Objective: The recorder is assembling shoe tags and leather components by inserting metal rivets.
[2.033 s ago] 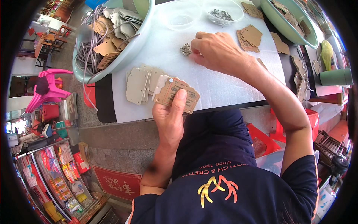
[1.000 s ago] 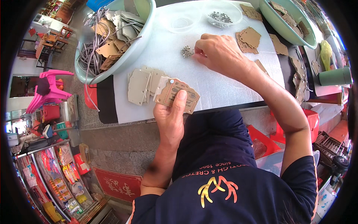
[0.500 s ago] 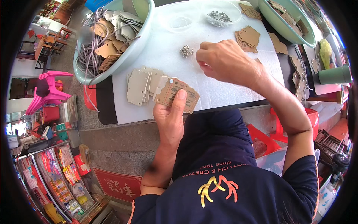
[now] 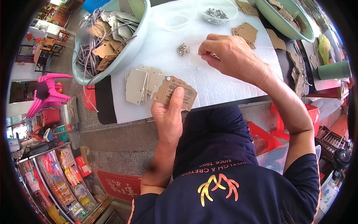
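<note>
My left hand (image 4: 166, 116) pinches a brown printed cardboard tag (image 4: 184, 89) with a scalloped edge, thumb on top. A small pale round spot shows at the tag's upper left corner. Beside it, several grey tags (image 4: 136, 86) lie fanned on the white foam sheet (image 4: 123, 112). My right hand (image 4: 233, 56) hovers over the sheet, thumb and fingers drawn together. A pale glint shows at its fingertips, too small to name. Left of that hand lies a little heap of shiny metal fasteners (image 4: 183, 49), and one tiny loose piece (image 4: 197, 68) sits below it.
A pale green basin (image 4: 141, 44) of tags and grey cords stands at the left. Clear plastic dishes are at the back, one a bowl (image 4: 220, 21) of metal pieces. Brown tags (image 4: 246, 33) and another basin (image 4: 283, 31) are at the right, near a green cup (image 4: 334, 70).
My right hand has shifted slightly right, its fingers still drawn together. A tiny loose piece now shows on the sheet by it. My left hand keeps the tag in nearly the same place.
</note>
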Demonstrator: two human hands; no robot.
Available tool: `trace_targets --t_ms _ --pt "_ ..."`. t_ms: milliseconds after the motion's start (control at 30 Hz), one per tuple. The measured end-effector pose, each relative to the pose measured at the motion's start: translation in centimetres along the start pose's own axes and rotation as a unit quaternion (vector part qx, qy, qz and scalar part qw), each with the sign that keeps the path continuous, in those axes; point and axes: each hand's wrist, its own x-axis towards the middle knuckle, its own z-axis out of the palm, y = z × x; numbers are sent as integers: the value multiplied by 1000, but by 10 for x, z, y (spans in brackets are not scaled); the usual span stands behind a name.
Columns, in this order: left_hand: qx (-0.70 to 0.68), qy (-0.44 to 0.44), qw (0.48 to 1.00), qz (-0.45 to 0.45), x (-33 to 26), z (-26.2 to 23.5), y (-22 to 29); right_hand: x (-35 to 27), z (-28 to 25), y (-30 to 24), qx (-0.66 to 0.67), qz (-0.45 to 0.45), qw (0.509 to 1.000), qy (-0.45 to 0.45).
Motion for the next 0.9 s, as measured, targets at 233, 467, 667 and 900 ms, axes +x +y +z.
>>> trace_targets --t_ms 233,467,667,900 --pt "2 4 1000 -10 0 1 1 -1 7 -9 -15 4 998 -56" --pt "19 3 1000 -6 0 2 4 0 17 -11 -35 -15 997 -72" --pt "-19 45 998 -30 0 10 10 -5 19 -8 108 -13 994 -9" --pt "8 6 999 -41 -2 15 14 -16 10 -25 461 188 855 -143"
